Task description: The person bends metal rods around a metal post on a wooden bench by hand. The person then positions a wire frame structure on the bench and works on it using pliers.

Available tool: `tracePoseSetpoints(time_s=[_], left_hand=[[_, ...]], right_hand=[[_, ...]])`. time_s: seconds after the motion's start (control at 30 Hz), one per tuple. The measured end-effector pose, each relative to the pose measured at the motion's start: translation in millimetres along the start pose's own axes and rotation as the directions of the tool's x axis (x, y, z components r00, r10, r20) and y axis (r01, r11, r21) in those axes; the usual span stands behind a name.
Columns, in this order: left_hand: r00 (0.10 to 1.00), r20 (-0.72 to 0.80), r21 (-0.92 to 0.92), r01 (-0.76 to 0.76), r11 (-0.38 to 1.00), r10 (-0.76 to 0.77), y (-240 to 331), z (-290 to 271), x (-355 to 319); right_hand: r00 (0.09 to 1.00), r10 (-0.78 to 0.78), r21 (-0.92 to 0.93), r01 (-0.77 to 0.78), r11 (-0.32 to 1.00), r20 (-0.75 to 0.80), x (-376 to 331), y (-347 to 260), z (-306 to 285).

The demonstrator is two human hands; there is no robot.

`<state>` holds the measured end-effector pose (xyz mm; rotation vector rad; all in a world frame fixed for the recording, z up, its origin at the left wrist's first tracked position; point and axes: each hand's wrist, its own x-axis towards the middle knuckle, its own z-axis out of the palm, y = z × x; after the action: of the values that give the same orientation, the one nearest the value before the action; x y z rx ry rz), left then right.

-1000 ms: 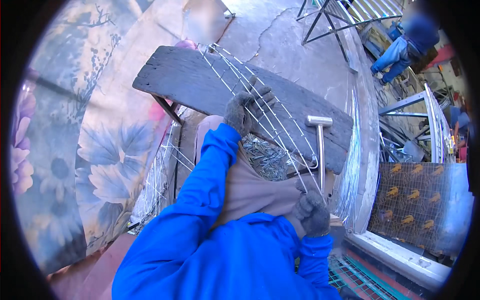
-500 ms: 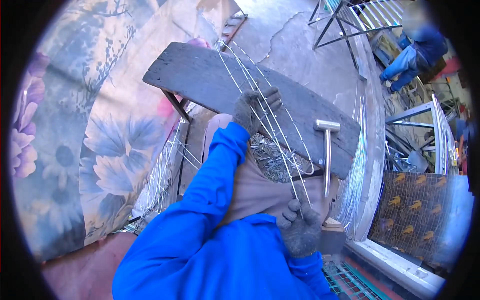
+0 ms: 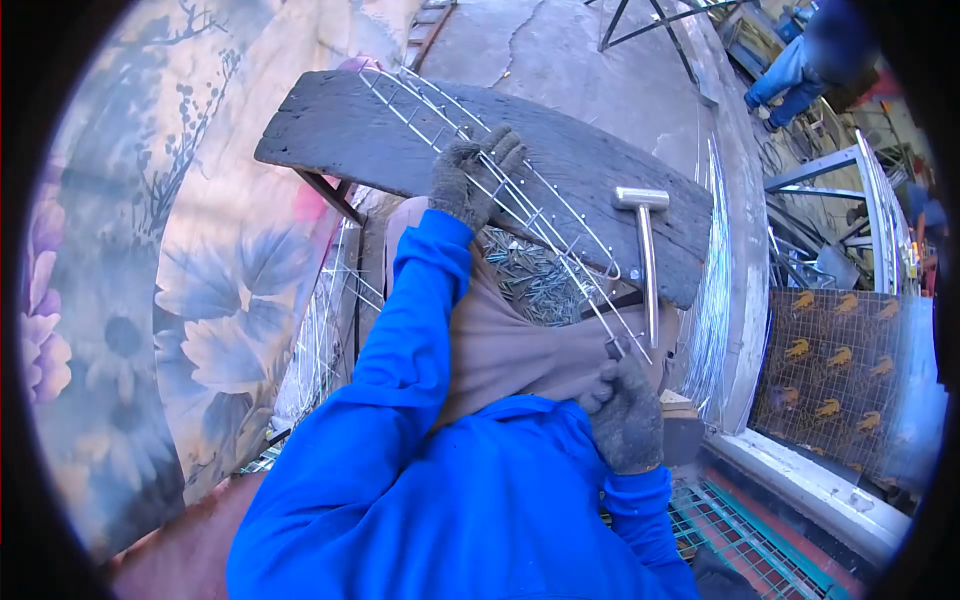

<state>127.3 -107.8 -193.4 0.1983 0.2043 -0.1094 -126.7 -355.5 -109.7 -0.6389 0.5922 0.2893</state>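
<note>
A long, narrow white wire frame [image 3: 515, 205] with short cross wires slants from the bench [image 3: 340, 110] down toward my lap. My left hand [image 3: 470, 180], in a dark grey glove, is closed around its middle, fingers wrapped over the wires. At the frame's lower end is my right hand [image 3: 628, 415], also gloved, its fingers curled close to the wire tips. Whether it pinches a wire end or a small piece is hard to see. A metal hammer [image 3: 648, 255] rests on the bench's right part, head away from me. Short metal pieces [image 3: 540, 280] are heaped below the frame.
Bundled long wires [image 3: 712, 290] stand right of the bench. Wire mesh [image 3: 325, 320] is at left beside a floral cloth [image 3: 230, 300]. A patterned mesh panel [image 3: 830, 390] and metal frames [image 3: 870, 220] stand at right. Another person [image 3: 815, 65] is at the far right.
The view has shifted, so the bench and hammer appear higher and further left. My right hand sits lower against the wire tips, which now show beyond the fingers. My left hand keeps its grip.
</note>
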Motion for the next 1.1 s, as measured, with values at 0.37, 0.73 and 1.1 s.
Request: tracePoseSetpoints(time_s=[0.37, 0.73, 1.1], left_hand=[[0.995, -0.072, 0.035, -0.065, 0.997, 0.067, -2, -12, 6], [0.995, -0.075, 0.195, -0.044, 0.980, 0.060, -7, -8, 2], [0.999, -0.021, 0.227, -0.043, 0.973, 0.049, -9, 3, -6]], right_hand=[[0.743, -0.622, -0.926, 0.371, 0.072, 0.249, 5, -9, 1], [0.504, -0.453, -0.642, 0.304, -0.704, 0.735, 86, 1, 22], [0.486, -0.564, -0.741, 0.363, -0.565, 0.668, 110, -38, 24]])
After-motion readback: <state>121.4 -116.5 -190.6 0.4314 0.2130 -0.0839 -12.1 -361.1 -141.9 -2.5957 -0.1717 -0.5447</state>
